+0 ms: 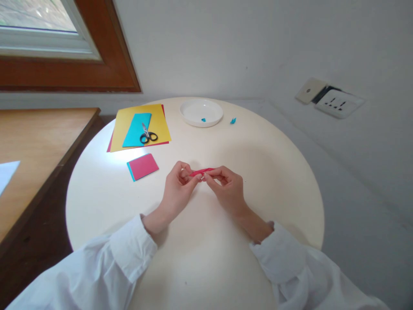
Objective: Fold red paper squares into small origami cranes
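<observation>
A narrow folded strip of pinkish-red paper (206, 171) is held just above the middle of the round white table (206, 232). My left hand (180, 185) pinches its left end between thumb and fingers. On the other end, my right hand (226, 185) closes with thumb and forefinger, and the two thumbs nearly meet. Fingers cover much of the paper, so its exact folds are hidden. Left of my hands lies a small stack of red and blue paper rectangles (144, 167).
At the back left, black-handled scissors (149, 136) lie on folded blue paper (135, 127) atop yellow and red sheets (161, 125). A white plate (213, 122) holds a small blue paper piece (203, 120). Another blue folded piece (232, 121) sits right of it. Walls border the table behind.
</observation>
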The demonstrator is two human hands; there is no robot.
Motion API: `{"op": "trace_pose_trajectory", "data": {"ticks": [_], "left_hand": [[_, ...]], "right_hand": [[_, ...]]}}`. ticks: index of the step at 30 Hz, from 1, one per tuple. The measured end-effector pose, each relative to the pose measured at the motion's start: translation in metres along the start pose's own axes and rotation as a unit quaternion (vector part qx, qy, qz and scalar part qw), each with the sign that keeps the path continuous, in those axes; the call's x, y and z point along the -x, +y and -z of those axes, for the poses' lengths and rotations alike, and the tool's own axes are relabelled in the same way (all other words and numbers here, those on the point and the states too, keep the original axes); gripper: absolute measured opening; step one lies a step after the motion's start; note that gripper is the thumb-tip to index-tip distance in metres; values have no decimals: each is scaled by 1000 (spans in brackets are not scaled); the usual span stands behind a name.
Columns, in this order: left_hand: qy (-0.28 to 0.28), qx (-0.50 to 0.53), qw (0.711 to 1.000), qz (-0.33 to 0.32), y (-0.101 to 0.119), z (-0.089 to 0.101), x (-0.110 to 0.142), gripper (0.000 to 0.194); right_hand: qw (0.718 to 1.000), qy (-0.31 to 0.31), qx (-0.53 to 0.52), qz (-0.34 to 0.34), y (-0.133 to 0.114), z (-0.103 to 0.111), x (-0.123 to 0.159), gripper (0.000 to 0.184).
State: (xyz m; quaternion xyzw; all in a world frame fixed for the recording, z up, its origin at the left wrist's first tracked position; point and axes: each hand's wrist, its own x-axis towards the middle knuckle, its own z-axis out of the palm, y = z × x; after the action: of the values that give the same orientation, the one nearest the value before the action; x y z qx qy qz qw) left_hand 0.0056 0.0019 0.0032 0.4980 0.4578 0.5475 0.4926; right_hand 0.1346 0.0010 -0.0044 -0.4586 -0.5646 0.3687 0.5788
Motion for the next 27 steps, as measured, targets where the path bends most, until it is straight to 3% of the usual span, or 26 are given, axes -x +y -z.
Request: {"op": "trace_pose_trajectory", "data": {"ticks": [4,9,27], "left_hand": [[-30,58,997,37,1,1,-1,34],[-55,56,994,72,1,3,-3,22],[-20,-96,995,2,-2,3,-3,13]], "right_hand": [[1000,-11,6,5,1,2,1,3],[999,-38,31,17,3,5,2,3],[995,-48,86,29,3,2,1,7]]}}
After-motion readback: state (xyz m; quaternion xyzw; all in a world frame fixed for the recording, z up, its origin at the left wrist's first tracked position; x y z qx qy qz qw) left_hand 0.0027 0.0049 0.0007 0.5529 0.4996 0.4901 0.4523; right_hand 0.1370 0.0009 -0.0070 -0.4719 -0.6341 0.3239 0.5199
